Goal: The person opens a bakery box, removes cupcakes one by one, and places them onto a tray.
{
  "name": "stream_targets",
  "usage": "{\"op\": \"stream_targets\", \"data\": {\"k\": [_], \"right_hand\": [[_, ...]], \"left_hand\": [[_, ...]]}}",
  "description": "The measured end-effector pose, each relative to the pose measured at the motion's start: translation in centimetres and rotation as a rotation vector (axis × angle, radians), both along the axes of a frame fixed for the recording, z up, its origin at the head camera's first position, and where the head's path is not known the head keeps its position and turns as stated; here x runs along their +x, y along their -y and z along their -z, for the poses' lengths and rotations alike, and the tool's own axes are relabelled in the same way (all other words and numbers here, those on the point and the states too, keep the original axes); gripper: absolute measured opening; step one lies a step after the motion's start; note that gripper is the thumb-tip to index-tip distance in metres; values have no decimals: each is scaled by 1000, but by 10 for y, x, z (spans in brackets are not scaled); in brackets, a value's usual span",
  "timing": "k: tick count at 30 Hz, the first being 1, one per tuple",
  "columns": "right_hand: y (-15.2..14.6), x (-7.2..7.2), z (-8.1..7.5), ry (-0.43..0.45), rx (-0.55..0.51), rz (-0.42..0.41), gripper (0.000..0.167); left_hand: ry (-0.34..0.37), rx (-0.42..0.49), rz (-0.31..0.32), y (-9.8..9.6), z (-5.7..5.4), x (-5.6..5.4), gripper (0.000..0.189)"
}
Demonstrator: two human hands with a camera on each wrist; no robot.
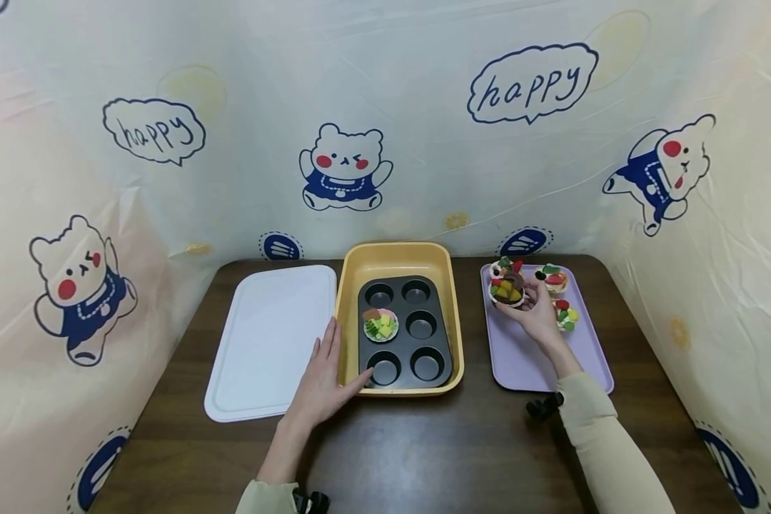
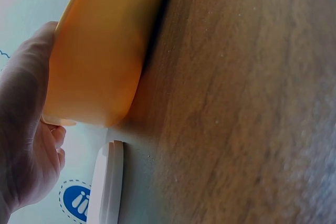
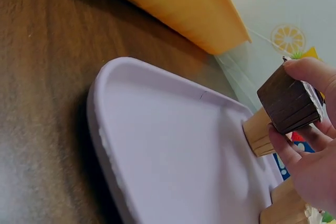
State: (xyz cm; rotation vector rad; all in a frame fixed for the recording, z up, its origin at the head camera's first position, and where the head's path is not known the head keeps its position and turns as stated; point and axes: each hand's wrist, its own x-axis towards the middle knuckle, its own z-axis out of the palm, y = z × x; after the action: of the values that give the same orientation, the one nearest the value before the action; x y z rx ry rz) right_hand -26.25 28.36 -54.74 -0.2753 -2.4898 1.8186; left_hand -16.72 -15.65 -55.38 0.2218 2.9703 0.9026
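Observation:
Over the lilac tray [image 1: 520,368], my right hand [image 1: 540,318] pinches a toy cupcake [image 1: 506,291] with a dark brown wrapper, held tilted and clear of the tray in the right wrist view. Other cupcakes stand on the tray: one [image 1: 500,267] behind the held one, and two [image 1: 555,280] near the right edge. My left hand [image 1: 321,389] rests at the near left corner of a yellow bin [image 1: 458,343], fingers straight along its side and thumb across the front rim. Inside the bin lies a dark muffin tin [image 1: 403,350]; one cupcake [image 1: 381,327] with green and yellow topping sits in its left middle cup.
A white board [image 1: 273,343] lies left of the bin, close beside it. All stand on a dark wooden table [image 1: 424,457]. A printed cloth [image 1: 424,178] hangs behind and at both sides.

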Motion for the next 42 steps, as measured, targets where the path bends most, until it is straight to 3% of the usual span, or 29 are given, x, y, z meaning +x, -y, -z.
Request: {"op": "stream_targets", "data": {"k": [11,27,42], "right_hand": [[7,2,9,-46,10,4,80],[13,7,27,-90,107,-5,74],[14,7,31,-85,117,-26,77]], "left_hand": [[-4,-2,-2,2,0,-1,122],[6,1,-1,1,2,0,122],[-2,-1,1,1,2,-1,123]]}}
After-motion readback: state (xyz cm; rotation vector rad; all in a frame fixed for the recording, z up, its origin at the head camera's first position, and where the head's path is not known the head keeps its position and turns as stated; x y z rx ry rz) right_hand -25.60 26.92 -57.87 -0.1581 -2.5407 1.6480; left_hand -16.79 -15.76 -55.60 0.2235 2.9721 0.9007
